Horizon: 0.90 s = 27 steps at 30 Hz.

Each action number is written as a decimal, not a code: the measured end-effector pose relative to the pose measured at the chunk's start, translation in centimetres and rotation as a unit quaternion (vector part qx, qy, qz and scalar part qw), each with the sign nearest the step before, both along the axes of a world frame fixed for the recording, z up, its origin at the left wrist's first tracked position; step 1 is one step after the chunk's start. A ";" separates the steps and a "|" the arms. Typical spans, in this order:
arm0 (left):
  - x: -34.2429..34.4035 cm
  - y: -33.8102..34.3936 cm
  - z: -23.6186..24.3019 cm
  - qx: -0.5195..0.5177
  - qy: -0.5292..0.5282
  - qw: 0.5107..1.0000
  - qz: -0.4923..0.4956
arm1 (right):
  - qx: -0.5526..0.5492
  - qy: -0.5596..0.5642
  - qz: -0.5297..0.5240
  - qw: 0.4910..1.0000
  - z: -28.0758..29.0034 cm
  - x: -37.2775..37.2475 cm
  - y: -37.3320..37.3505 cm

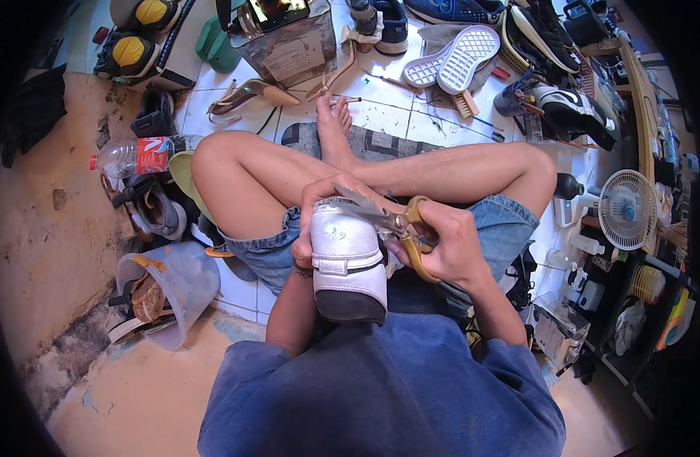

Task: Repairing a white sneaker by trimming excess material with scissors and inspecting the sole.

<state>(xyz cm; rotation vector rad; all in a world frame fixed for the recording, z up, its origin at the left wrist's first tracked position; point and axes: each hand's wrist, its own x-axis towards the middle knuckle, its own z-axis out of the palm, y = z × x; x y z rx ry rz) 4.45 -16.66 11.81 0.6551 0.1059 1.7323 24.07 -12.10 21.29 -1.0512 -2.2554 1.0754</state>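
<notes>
We see the right hand (450, 242) closed round the gold handles of a pair of scissors (398, 222), its fingers and thumb at the loops. The blades point up and to the left, over the far end of a white shoe (348, 240); they look parted, but we cannot tell whether an edge touches the shoe. The left hand (307, 219) is clamped along the shoe's left side and around its far end.

The shoe is held between the two hands, above the lap, directly left of the right hand's grip. Its long axis runs nearly straight away from the chest, dark end nearest the shirt (384, 381), so the blades slant across it rather than lie along it. The left hand is nearer to it, being on it; the right reaches it only through the scissors.

Farther out, we find denim shorts (510, 227) and crossed legs, with a bare foot (334, 129) by a grey mat (399, 145). Past that lie a pair of white soles (468, 57) and a wooden brush (466, 105). A clear bucket (200, 278) stands to the left, a small fan (628, 207) to the right.
</notes>
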 end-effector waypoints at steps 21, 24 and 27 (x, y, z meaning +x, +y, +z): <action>-0.5 0.4 0.2 0.034 0.061 0.997 -0.020 | -0.048 -0.045 0.040 0.997 2.0 0.7 0.7; -1.0 0.5 -0.4 0.045 0.066 0.993 -0.082 | -0.034 -0.047 0.040 0.998 1.8 0.5 0.6; -1.0 0.5 -0.4 0.038 0.017 0.996 -0.081 | -0.002 -0.037 0.038 0.999 1.8 0.4 0.6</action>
